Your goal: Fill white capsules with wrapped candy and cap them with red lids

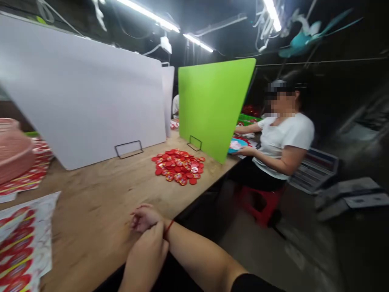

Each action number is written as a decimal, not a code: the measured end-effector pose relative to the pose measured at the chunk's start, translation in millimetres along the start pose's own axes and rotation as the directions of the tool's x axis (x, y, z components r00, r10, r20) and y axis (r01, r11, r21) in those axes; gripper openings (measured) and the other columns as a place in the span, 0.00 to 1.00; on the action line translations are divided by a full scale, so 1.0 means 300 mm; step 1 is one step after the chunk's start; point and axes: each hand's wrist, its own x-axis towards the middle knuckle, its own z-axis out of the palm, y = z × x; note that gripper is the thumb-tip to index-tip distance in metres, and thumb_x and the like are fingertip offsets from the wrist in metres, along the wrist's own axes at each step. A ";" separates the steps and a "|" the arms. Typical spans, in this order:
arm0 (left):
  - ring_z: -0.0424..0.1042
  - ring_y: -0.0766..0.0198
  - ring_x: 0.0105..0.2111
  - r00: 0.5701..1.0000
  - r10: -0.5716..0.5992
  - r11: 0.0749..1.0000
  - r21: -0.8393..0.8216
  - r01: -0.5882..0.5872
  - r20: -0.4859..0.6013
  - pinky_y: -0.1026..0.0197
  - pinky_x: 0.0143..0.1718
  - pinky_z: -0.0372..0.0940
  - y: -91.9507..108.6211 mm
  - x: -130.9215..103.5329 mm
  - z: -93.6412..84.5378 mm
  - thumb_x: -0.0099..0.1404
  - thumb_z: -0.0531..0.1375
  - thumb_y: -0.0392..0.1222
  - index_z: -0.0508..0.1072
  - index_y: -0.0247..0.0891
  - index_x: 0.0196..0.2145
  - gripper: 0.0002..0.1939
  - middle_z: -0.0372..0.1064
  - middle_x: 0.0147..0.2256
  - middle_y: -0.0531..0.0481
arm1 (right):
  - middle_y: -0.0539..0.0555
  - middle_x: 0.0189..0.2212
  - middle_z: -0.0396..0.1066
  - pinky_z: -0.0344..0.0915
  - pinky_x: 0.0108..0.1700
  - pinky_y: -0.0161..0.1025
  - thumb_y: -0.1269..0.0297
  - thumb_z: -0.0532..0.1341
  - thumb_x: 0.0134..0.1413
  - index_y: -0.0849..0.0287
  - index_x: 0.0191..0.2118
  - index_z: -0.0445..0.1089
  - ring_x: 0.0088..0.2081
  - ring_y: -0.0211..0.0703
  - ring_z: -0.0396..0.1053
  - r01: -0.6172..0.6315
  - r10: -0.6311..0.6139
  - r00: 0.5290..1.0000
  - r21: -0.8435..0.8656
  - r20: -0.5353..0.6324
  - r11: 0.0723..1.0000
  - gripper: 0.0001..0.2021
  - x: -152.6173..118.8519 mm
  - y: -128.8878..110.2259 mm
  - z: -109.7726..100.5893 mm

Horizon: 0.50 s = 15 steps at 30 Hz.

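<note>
My right hand (145,217) rests at the near edge of the wooden table with its palm partly turned up. Its fingers are loosely curled, apart, and hold nothing visible. My left hand (148,247) is closed over my right wrist, close to a thin red string bracelet (169,229). Whether its fingertips pinch the string I cannot tell. Beyond both hands, a loose heap of round red badge-like discs (178,165) with printed faces lies on the tabletop (100,202).
A white panel (115,101) and a green panel (212,105) stand upright on wire feet. Printed red sheets (21,247) and a pink basin (13,152) are at left. A seated person (279,146) at right holds a blue plate (238,144).
</note>
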 end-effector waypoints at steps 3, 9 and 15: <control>0.76 0.58 0.31 0.993 0.059 0.992 -0.107 -0.070 -0.100 0.60 0.34 0.66 -0.026 0.003 0.026 0.66 0.52 0.36 0.73 0.41 0.32 0.11 0.75 0.29 0.49 | 0.46 0.16 0.63 0.68 0.26 0.40 0.62 0.72 0.45 0.58 0.25 0.66 0.19 0.40 0.64 -0.081 0.082 0.996 0.033 -0.032 0.996 0.14 0.003 -0.011 -0.003; 0.77 0.59 0.33 0.989 -0.036 0.870 -0.492 -0.039 -0.143 0.60 0.37 0.71 -0.058 0.004 0.053 0.63 0.58 0.43 0.76 0.42 0.32 0.08 0.78 0.33 0.51 | 0.47 0.16 0.64 0.68 0.26 0.36 0.66 0.67 0.55 0.60 0.26 0.69 0.20 0.38 0.65 -0.146 0.148 0.989 0.078 -0.021 0.986 0.09 -0.043 -0.055 0.001; 0.80 0.62 0.37 0.992 -0.124 0.689 -0.721 0.067 -0.026 0.60 0.44 0.74 -0.023 -0.006 0.025 0.64 0.59 0.41 0.77 0.40 0.39 0.08 0.80 0.37 0.51 | 0.44 0.18 0.64 0.63 0.30 0.34 0.65 0.64 0.57 0.68 0.28 0.70 0.21 0.30 0.65 -0.068 0.078 0.996 0.179 -0.051 0.982 0.11 -0.088 -0.051 0.000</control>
